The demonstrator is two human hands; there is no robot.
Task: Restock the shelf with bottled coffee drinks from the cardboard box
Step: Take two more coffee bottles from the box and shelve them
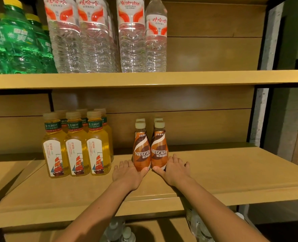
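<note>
Two brown Nescafe coffee bottles stand side by side on the middle shelf (214,172), the left one (141,151) and the right one (159,149). Behind them only the caps of two more coffee bottles (149,120) show. My left hand (127,173) lies on the shelf against the left bottle's base, fingers straight along its side and thumb touching its front. My right hand (175,169) mirrors it at the right bottle's base. The cardboard box is out of view.
Several yellow tea bottles (76,145) stand just left of the coffee. The upper shelf (214,77) carries clear water bottles (132,37) and green bottles (17,41). Bare shelf board extends right of the coffee. More bottles (120,231) show on the shelf below.
</note>
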